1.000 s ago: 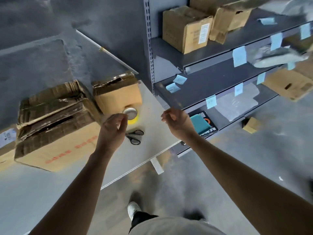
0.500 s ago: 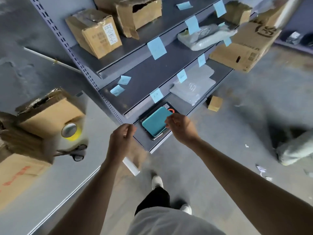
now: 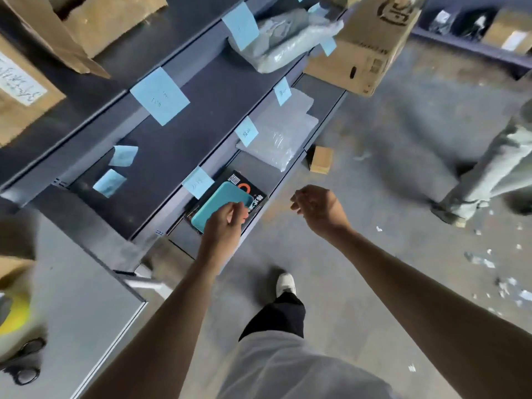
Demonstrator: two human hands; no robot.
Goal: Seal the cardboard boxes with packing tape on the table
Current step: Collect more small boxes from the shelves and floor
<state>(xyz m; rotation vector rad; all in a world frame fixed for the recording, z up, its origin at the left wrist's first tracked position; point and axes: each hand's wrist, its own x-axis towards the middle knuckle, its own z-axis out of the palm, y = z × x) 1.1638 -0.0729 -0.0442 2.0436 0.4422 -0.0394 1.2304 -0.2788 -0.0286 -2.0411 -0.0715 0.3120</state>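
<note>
The grey table [image 3: 86, 306] fills the lower left corner. At its left edge lie a yellow roll of packing tape [image 3: 13, 315], black scissors [image 3: 26, 361] and the corner of a cardboard box [image 3: 11, 269]. My left hand [image 3: 224, 223] is raised off the table with its fingers curled, in front of a teal phone case [image 3: 218, 203] on the bottom shelf. I see nothing in it. My right hand [image 3: 316, 208] hangs over the floor to the right, its fingers loosely curled and holding nothing.
A dark metal shelf rack [image 3: 178, 145] with blue paper notes stands ahead. It holds cardboard boxes [image 3: 362, 44], plastic bags [image 3: 282, 139] and a grey parcel. A small box [image 3: 321, 159] lies on the concrete floor. Another person's legs [image 3: 489, 174] stand at the right.
The view has swung right, from the table and boxes to the shelves and floor. Both hands moved away from the table, and the tape and scissors slid to the left edge.
</note>
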